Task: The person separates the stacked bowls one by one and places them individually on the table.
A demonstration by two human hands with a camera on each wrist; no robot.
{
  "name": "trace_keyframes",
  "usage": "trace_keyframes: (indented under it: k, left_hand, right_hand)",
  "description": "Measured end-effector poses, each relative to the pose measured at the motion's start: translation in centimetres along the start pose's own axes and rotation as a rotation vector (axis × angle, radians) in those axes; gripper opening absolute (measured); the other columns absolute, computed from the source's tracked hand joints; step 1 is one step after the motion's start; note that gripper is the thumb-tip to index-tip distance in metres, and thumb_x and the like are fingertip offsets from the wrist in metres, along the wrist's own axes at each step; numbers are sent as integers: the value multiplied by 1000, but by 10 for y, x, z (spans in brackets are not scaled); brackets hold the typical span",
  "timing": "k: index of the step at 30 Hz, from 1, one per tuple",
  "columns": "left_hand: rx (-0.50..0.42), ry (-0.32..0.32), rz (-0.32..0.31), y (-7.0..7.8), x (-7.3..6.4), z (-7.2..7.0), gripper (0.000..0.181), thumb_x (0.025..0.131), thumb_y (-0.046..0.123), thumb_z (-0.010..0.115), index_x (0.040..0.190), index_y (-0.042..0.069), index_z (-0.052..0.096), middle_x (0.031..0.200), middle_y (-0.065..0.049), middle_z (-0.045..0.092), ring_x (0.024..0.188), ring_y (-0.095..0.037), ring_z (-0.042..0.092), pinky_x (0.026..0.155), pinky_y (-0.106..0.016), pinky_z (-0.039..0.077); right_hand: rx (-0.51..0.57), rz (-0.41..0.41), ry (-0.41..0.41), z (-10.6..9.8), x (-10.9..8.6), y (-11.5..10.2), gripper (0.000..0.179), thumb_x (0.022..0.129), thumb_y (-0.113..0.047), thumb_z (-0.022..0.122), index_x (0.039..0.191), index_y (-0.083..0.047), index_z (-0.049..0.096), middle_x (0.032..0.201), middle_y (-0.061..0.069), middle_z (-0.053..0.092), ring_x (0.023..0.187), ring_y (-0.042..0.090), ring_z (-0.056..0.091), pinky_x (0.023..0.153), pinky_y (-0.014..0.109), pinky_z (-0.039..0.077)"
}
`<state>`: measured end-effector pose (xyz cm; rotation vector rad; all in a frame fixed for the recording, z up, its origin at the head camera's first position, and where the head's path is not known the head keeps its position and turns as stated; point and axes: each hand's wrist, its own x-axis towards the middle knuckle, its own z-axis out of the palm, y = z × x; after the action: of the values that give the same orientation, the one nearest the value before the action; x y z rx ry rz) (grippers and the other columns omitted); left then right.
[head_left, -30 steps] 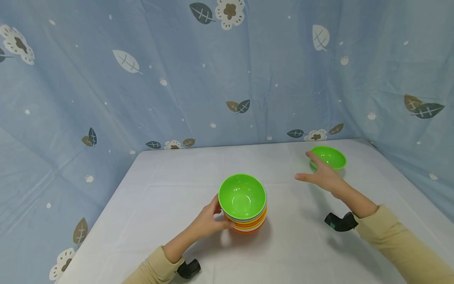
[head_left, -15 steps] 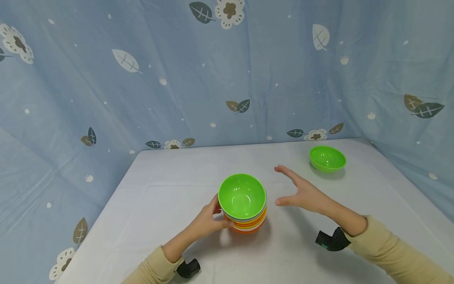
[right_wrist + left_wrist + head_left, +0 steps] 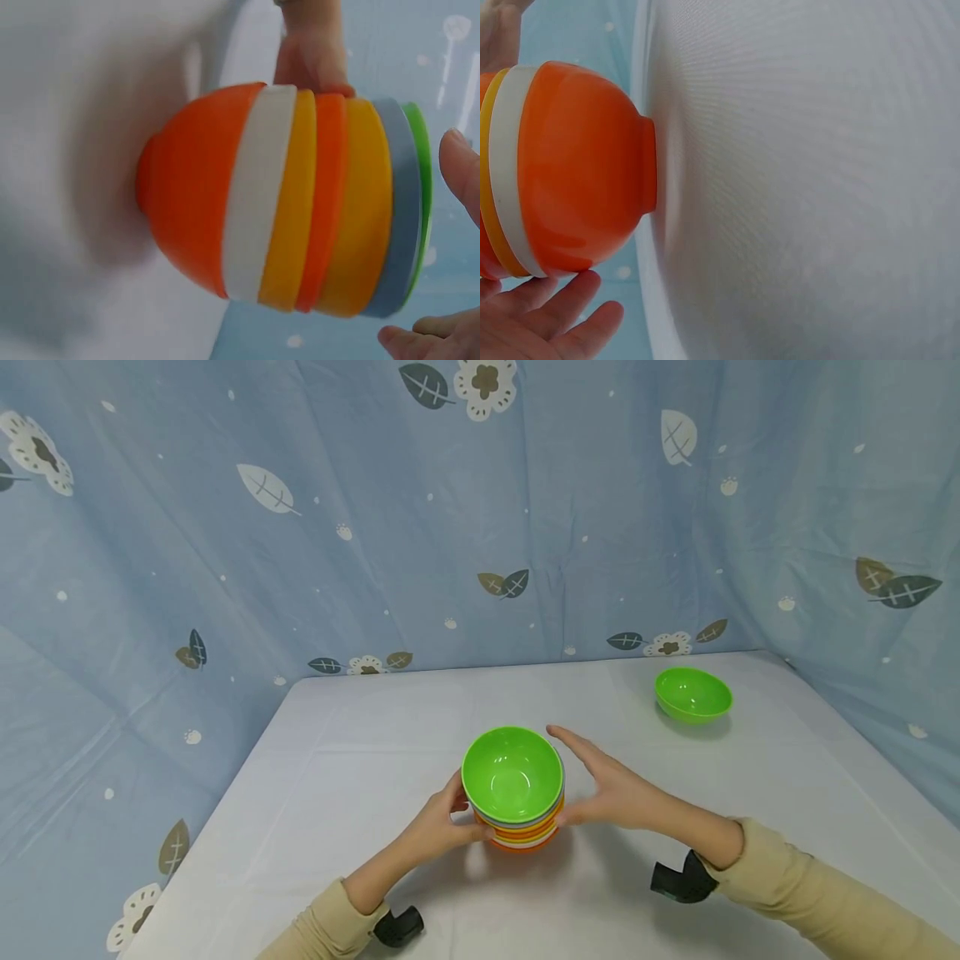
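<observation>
A stack of nested bowls (image 3: 512, 781) stands upright, with a green bowl on top and grey-blue, yellow, orange and white rims below it. The lowest orange bowl (image 3: 589, 169) meets the white cloth. My left hand (image 3: 435, 833) holds the stack's left side, thumb in front and fingers toward the back. On the other side my right hand (image 3: 618, 789) is spread, thumb and fingers apart, close beside the stack. In the right wrist view, its fingertips (image 3: 401, 341) sit near the green rim with a gap to the bowls.
Another green bowl (image 3: 693, 697) rests alone at the back right of the white-covered table (image 3: 360, 718). Behind the table hangs a blue curtain (image 3: 420, 527) with leaf and flower prints. Each wrist carries a black camera mount (image 3: 684, 878).
My right hand has come from beside the lone green bowl, leftward and nearer me, to the stack's right side. The left hand and the bowls have kept their places.
</observation>
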<state>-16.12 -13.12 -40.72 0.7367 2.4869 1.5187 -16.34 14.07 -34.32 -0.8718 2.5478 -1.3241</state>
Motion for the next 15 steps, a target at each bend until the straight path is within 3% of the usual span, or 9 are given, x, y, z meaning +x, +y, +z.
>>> trace_keyframes:
  k: [8,15]
  left_hand:
    - [13,0,-5,-1,0,-1,86,75,17,75,144,8,23,129,-11,51,115,-28,50,92,-42,43]
    - [9,4,11,0,-1,-1,85,75,21,75,143,10,25,128,-8,53,114,-26,51,91,-40,44]
  right_hand:
    - [33,4,-19,11,6,-4,109,63,-30,83,146,-8,15,150,18,17,136,40,16,100,64,24]
    - [44,10,15,22,10,-5,115,62,-30,84,147,-7,10,149,21,14,135,42,15,98,65,25]
